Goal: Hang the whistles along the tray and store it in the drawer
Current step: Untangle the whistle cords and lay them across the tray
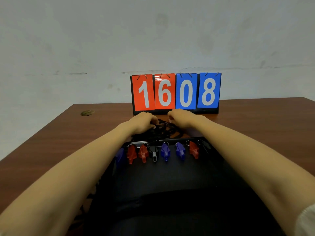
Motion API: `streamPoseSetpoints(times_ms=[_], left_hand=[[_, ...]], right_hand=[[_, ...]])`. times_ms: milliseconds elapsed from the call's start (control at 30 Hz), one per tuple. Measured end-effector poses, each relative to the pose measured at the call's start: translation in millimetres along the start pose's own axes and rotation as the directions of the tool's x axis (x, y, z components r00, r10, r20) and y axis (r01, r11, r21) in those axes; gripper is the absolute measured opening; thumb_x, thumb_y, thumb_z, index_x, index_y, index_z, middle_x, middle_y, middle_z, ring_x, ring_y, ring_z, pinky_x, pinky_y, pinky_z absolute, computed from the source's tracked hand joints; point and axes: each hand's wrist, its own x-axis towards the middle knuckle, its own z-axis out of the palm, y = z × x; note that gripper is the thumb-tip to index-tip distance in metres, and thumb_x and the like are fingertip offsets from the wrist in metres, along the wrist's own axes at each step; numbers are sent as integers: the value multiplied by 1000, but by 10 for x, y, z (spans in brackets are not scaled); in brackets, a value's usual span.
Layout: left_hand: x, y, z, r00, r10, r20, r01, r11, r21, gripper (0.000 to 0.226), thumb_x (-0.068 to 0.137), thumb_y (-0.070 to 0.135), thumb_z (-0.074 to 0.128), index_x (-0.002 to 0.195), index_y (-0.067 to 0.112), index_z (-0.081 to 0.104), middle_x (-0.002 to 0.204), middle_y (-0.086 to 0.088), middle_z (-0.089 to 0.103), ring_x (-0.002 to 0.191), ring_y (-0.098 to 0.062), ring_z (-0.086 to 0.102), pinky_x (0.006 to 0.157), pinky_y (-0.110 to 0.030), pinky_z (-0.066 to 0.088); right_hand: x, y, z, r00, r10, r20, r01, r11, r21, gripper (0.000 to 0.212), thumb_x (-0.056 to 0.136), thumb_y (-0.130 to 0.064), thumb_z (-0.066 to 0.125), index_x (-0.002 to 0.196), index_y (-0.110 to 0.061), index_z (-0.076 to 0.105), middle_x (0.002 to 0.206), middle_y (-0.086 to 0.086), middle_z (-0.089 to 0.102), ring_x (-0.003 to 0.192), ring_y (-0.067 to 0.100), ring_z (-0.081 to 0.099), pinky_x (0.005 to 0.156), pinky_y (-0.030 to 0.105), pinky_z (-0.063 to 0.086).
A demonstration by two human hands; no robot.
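two hands, left hand (144,120) and right hand (181,118), grip tangled cords (162,132) beyond the whistles (165,151) on the tray (170,178).

A black rectangular tray (170,174) sits on the brown wooden desk (51,142). Along its 12 o'clock rim hang plastic whistles (165,151) in red, blue and black. Just beyond, the left hand (144,120) and right hand (181,119) curl their fingers (153,120) into a tangle of black cords (163,129). Further toward 12 o'clock stands a red-and-blue flip scoreboard (176,92) reading 1608.
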Motion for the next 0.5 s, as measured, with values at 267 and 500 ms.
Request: streamPoseSetpoints(times_ms=[267, 500], left_hand=[[-2, 82, -48, 967, -121, -223, 151, 981, 121, 29, 94, 15, 50, 120, 20, 61, 134, -6, 47, 126, -27, 39, 104, -48, 34], [22, 687, -306, 927, -168, -336, 192, 981, 40, 53, 93, 47, 45, 140, 23, 38, 144, -7, 37, 134, -29, 27, 107, -44, 18]], right_hand=[[-262, 52, -235, 993, 71, -95, -71, 997, -1, 34, 95, -8, 44, 69, -21, 28, 88, 6, 40, 66, 13, 36, 54, 20, 29], [-633, -42, -802, 919, -23, -393, 66, 993, 94, 16, 98, -7, 35, 84, -15, 34, 73, -5, 33, 60, 12, 29, 56, 25, 29]])
